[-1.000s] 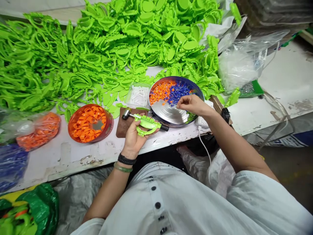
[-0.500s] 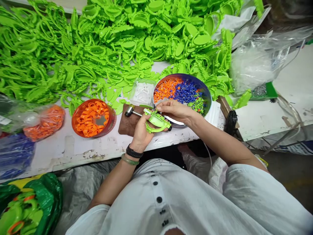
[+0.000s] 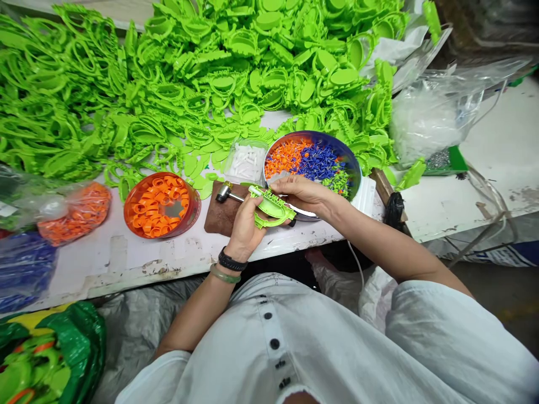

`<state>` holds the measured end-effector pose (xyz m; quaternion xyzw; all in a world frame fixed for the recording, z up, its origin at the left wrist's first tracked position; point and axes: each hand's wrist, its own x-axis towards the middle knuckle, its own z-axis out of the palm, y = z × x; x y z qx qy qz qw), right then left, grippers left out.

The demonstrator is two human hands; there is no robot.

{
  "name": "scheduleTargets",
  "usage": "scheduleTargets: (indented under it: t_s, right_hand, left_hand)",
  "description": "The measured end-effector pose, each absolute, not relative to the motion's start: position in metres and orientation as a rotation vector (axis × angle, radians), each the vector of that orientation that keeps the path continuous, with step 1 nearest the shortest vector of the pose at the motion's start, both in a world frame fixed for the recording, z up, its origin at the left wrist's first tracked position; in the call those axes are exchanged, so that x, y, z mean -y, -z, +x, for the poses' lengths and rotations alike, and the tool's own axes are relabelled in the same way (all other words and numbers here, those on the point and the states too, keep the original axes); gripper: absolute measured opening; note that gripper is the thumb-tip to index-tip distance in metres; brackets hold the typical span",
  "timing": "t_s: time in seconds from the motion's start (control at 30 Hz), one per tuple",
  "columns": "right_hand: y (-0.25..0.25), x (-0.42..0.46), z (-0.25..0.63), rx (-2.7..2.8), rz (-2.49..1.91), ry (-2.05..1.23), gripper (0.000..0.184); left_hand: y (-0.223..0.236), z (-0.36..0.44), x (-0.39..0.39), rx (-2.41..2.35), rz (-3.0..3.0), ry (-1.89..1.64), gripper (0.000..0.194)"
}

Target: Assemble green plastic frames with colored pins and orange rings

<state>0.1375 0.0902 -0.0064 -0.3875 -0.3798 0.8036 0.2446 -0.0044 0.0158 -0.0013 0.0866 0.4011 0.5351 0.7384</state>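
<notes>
1. On bench (image 3: pixel 160 253), watch heap of green parts (image 3: pixel 189 84); could slide forward if bumped.
2. Beside right grip (image 3: pixel 306 192), mind round tin (image 3: pixel 352 160); could spill coloured pins (image 3: pixel 322 160) if knocked by forearm.
3. In left grip (image 3: pixel 245 229), find green frame (image 3: pixel 273 207), held firmly by its left side, partly covering hammer (image 3: pixel 223 192); could twist loose if pushed unevenly.
4. Right grip: bent in at frame's upper edge, tips partly hidden; cannot tell whether closed or holding anything.

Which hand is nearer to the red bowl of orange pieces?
Left: the left hand is to the right of the red bowl, holding a green part; the right hand is farther right.
</notes>
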Motion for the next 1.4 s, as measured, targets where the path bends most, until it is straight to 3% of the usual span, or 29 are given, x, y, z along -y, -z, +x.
scheduleTargets:
  t_s: [0.1, 0.3, 0.43, 0.6, 0.83, 1.07, 1.3, 1.4]
  right_hand:
    - [0.006, -0.086, 0.134, 1.091, -1.014, -2.132, 0.039]
    - [0.01, -0.072, 0.125, 1.223, -1.081, -1.947, 0.044]
    - [0.01, -0.07, 0.125, 1.282, -1.098, -1.866, 0.045]
    - [0.014, -0.071, 0.129, 1.393, -1.027, -1.828, 0.047]
    - [0.019, -0.076, 0.137, 1.867, -1.044, -1.321, 0.036]
    - [0.029, -0.149, 0.193, 2.584, -1.389, -0.347, 0.023]
    - [0.047, -0.151, 0.19, 2.877, -1.157, -0.194, 0.028]
    - [0.044, -0.145, 0.185, 2.724, -1.191, -0.371, 0.021]
  left_hand:
    - [0.002, -0.004, -0.016, -0.914, 0.264, -1.227, 0.015]
    - [0.01, -0.005, -0.013, -0.989, 0.4, -1.258, 0.044]
    - [0.014, -0.002, -0.011, -0.989, 0.419, -1.265, 0.052]
    - [0.016, 0.002, -0.012, -1.024, 0.369, -1.294, 0.05]
    - [0.018, 0.001, -0.008, -1.062, 0.356, -1.312, 0.048]
    - [0.017, -0.012, -0.011, -1.082, 0.28, -1.321, 0.045]
    - [0.018, -0.017, -0.015, -1.083, 0.219, -1.325, 0.034]
    - [0.018, -0.018, -0.018, -1.063, 0.207, -1.329, 0.031]
